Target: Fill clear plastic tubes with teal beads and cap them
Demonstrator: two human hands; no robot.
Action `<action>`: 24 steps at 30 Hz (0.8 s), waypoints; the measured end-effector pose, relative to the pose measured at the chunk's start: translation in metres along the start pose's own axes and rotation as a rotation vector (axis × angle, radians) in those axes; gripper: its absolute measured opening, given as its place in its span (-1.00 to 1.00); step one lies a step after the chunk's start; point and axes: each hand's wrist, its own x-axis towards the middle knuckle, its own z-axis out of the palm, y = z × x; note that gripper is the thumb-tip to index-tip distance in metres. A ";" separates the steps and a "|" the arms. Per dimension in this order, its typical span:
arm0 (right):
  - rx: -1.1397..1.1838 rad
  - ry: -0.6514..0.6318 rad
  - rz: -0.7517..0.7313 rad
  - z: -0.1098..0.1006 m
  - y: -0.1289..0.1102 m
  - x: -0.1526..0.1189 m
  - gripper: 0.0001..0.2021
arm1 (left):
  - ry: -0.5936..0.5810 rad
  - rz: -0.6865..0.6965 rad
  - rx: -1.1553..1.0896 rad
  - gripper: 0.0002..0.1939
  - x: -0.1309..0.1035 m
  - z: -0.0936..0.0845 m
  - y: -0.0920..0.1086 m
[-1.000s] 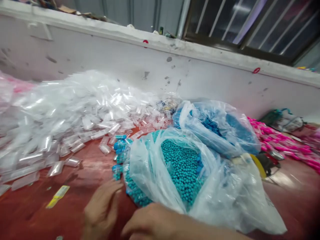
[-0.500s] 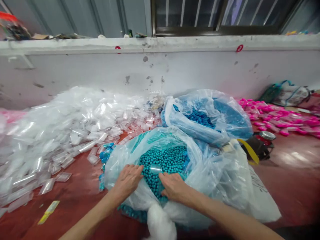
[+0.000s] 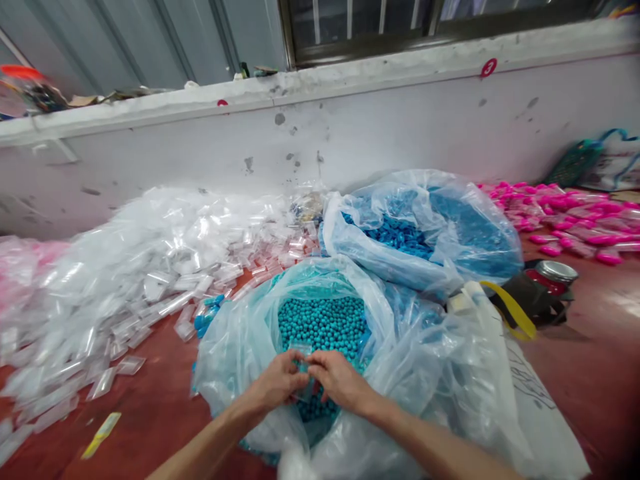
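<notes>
My left hand (image 3: 283, 381) and my right hand (image 3: 341, 381) meet over an open plastic bag (image 3: 240, 340) filled with round teal beads (image 3: 320, 323). Between them is a small clear plastic case (image 3: 300, 348), its top edge showing above the fingers. Both hands are closed with fingertips pinched around it, the left at its near left side and the right at its right. The fingers cover much of the case, and I cannot tell whether anything is inside.
Behind stands another bag (image 3: 345, 243) with blue pieces (image 3: 400, 237). A heap of clear plastic cases (image 3: 150, 253) spreads leftward. Pink-ended pieces (image 3: 575, 220), a dark object with a metal lid (image 3: 557, 271) and a white sack (image 3: 540, 407) lie right. A yellow-marked strip (image 3: 101, 435) lies front left.
My hands have come together and moved toward me. The left hand has left the bag's left rim side and now meets the right at the clear case. The view has tilted.
</notes>
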 end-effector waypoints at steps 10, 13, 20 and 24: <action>-0.670 0.253 0.078 -0.054 0.005 0.040 -0.77 | 0.211 0.046 0.553 -0.78 0.033 0.003 0.005; -0.586 0.311 0.166 -0.055 0.019 0.058 -0.73 | 0.248 0.019 0.457 -0.79 0.048 0.018 0.002; -0.466 0.301 0.129 -0.033 0.018 0.057 -0.71 | 0.193 -0.098 -0.083 -0.91 0.064 0.039 -0.012; -0.299 0.311 0.066 -0.050 0.011 0.043 -0.71 | 0.081 -0.082 -0.373 -0.85 0.059 0.034 -0.012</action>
